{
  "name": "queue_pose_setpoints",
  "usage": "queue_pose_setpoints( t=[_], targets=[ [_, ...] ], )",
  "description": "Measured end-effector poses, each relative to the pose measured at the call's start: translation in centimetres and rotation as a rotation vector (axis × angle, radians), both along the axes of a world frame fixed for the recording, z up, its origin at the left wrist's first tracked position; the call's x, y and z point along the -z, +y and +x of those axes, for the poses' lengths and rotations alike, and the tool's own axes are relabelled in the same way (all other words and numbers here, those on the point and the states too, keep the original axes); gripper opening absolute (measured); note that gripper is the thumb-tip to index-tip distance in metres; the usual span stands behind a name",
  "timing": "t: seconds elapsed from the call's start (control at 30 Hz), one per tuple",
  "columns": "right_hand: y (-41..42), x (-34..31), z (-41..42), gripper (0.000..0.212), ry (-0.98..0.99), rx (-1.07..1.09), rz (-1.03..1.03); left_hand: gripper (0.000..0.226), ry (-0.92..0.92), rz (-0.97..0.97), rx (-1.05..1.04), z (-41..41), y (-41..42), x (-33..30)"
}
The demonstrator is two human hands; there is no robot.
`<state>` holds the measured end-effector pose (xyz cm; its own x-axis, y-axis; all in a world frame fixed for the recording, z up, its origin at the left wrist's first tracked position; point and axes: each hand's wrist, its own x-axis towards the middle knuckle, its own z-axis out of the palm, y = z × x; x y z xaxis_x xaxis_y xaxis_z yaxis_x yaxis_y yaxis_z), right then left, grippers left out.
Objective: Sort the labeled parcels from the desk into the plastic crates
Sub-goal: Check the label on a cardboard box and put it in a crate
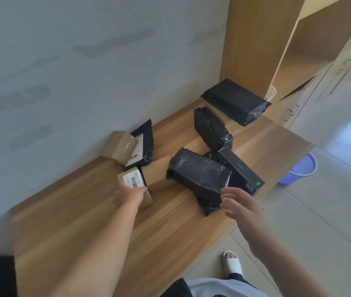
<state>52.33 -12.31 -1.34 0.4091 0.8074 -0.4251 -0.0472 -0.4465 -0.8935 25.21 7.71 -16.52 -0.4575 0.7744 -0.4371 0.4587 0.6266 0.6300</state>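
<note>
Several parcels lie on the wooden desk (84,211). My left hand (128,195) grips a small cardboard box with a white barcode label (132,180). Just right of it lies a larger brown box (158,173). My right hand (241,203) hovers with spread fingers at the near end of a black plastic-wrapped parcel (198,173), holding nothing. Behind that parcel sits a dark rigid box with a green mark (240,170). Two more black parcels (212,128) (235,101) lie farther back. By the wall stand a taped cardboard box (119,146) and a black labeled bag (143,142).
A wooden shelf unit (281,46) rises at the desk's far end. A blue bucket (302,168) stands on the tiled floor to the right. My foot in a white slipper (232,263) is near the desk's front edge. No crate is in view.
</note>
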Motion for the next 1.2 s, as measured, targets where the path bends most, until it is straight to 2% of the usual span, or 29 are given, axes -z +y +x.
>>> queue_pose_setpoints(
  t=[0.07, 0.23, 0.33, 0.43, 0.5, 0.57, 0.63, 0.7, 0.8, 0.87, 1.03, 1.13, 1.2],
  targets=[
    [1.8, -0.5, 1.5, 0.025, 0.015, -0.072, -0.011, 0.096, -0.023, 0.021, -0.066, -0.3, -0.4, -0.3],
    [5.8, -1.3, 3.4, 0.023, 0.049, -0.285, -0.024, 0.065, -0.186, 0.111, -0.248, 1.2, -4.8, -7.8],
    [7.9, -1.5, 3.1, 0.021, 0.068, -0.411, -0.021, 0.077, -0.368, 0.224, -0.345, 2.1, -7.2, -11.0],
    [9.4, -1.9, 2.1, 0.024, 0.081, -0.559, -0.011, 0.074, -0.571, 0.379, -0.413, 3.7, -9.8, -14.3],
    [10.2, -2.5, 1.2, 0.047, 0.117, -0.641, 0.014, 0.070, -0.696, 0.464, -0.478, 5.3, -11.7, -16.2],
    [10.7, -3.8, 0.4, 0.077, 0.180, -0.712, 0.044, 0.077, -0.765, 0.536, -0.494, 7.4, -13.5, -18.0],
    [10.8, -5.0, -0.2, 0.094, 0.235, -0.778, 0.109, 0.085, -0.813, 0.600, -0.481, 9.8, -14.9, -19.5],
    [10.7, -5.8, -0.4, 0.094, 0.270, -0.833, 0.187, 0.091, -0.849, 0.666, -0.447, 11.8, -15.9, -20.3],
    [10.0, -6.8, 0.0, 0.069, 0.346, -0.880, 0.254, 0.096, -0.890, 0.756, -0.421, 14.4, -17.5, -21.3],
    [9.7, -7.3, 0.5, 0.062, 0.400, -0.906, 0.278, 0.096, -0.906, 0.810, -0.420, 15.6, -18.3, -21.6],
    [9.4, -8.2, 2.7, 0.079, 0.391, -0.992, 0.338, 0.088, -0.844, 0.877, -0.358, 17.4, -21.2, -21.6],
    [10.1, -9.4, 5.1, 0.082, 0.378, -1.116, 0.385, 0.098, -0.774, 0.887, -0.335, 16.5, -22.9, -22.4],
    [10.6, -10.3, 6.7, 0.084, 0.369, -1.215, 0.424, 0.098, -0.674, 0.894, -0.226, 15.2, -24.0, -23.8]
  ],
)
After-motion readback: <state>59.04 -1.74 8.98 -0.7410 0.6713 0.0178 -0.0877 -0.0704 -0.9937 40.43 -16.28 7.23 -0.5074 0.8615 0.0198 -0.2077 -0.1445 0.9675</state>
